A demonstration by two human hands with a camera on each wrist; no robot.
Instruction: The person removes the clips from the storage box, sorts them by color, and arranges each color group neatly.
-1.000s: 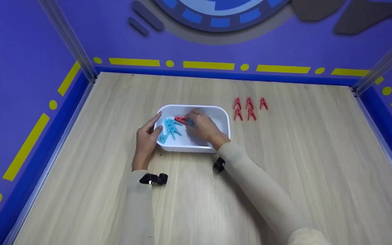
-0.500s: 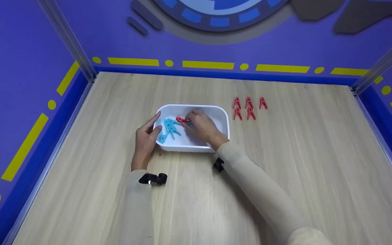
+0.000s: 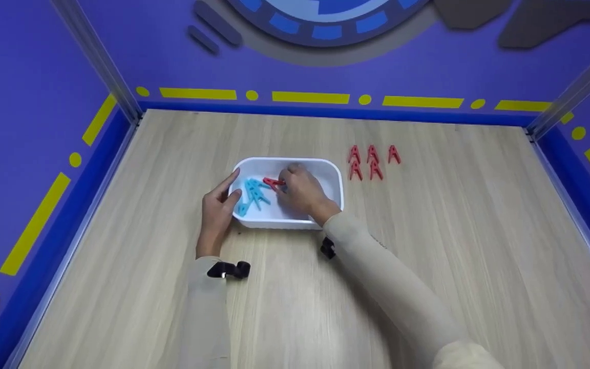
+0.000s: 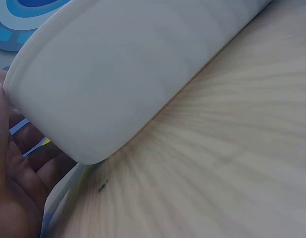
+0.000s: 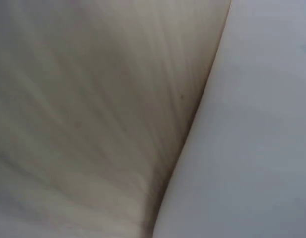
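My left hand [image 3: 215, 212] grips the left end of a white plastic tub [image 3: 279, 224], thumb at the rim and fingers along the outside. In the left wrist view, the fingers [image 4: 29, 141] lie against the outer wall of the tub. My right hand [image 3: 302, 190] reaches down into the tub, and its fingertips pinch a red clothespin [image 3: 270, 181] by the leg end. Left of it, several light-blue clothespins [image 3: 255, 192] lie in a loose heap on the tub floor. The right wrist view shows only tabletop and tub wall, not the hand.
Several red clothespins [image 3: 373, 154] lie on the wooden table [image 3: 454, 220] to the right of the tub, in two rows, all pointing away. Blue-purple panels [image 3: 295, 72] close off the back and both sides.
The red clothespin has turned a little at the right fingertips, its legs now spread toward them. A blue piece seen under those fingers is no longer visible. The left hand stays put.
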